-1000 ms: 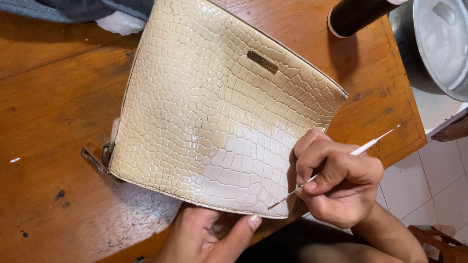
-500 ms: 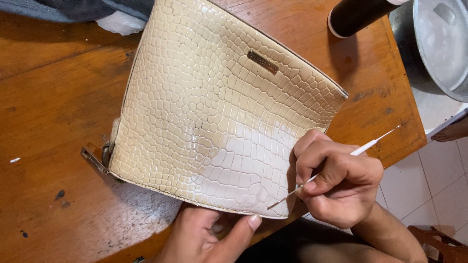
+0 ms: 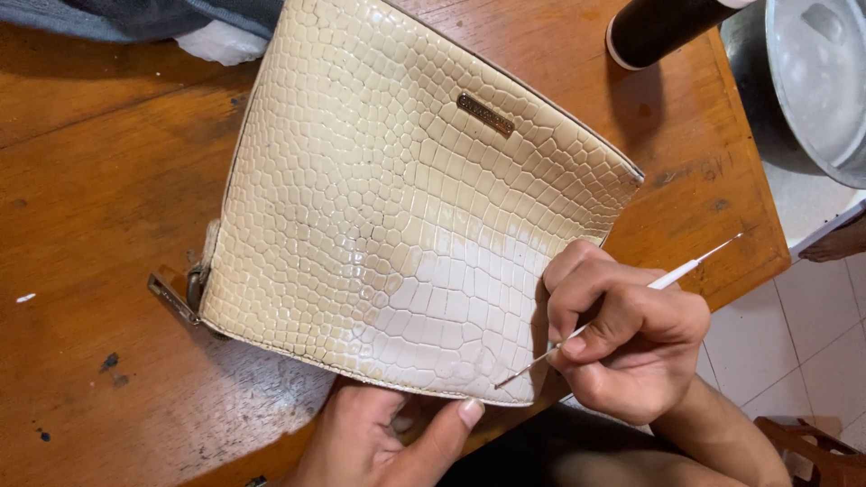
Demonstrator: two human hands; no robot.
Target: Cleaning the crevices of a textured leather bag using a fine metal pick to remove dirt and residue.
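cream bag (image 3: 397, 207), one brush (image 3: 622, 307), two hands

One label shows: a small metal plate (image 3: 485, 114), a narrow brass-coloured rectangle with a darker face, fixed on the upper part of the cream, scale-embossed bag (image 3: 379, 225) (it sits tilted, following the bag's slant). Its lettering is too small to make out. No packages, signs or screens appear.
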